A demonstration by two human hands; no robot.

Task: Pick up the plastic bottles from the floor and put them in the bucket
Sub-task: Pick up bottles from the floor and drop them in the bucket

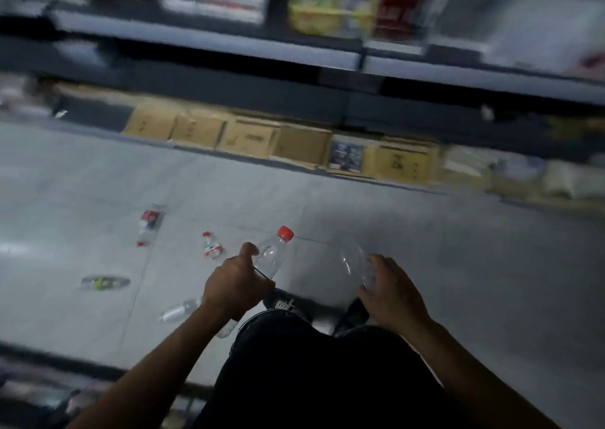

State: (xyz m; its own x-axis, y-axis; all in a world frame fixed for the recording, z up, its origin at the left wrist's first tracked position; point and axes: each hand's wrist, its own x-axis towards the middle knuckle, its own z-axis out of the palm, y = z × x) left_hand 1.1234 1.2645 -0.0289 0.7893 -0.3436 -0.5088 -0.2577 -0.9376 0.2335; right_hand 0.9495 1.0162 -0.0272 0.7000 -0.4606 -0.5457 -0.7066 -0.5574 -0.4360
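Clear red-capped bottle point(273, 253) sits gripped in left hand point(234, 281), near right hand point(391, 292).

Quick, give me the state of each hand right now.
Left hand: gripping the clear plastic bottle with the red cap.
Right hand: holding a clear, see-through plastic container.

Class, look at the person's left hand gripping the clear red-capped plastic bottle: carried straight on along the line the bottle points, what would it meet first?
Probably bare grey tiled floor, then the row of brown cardboard boxes under the shelving. The left hand and clear red-capped plastic bottle point up-right; depth is unclear.
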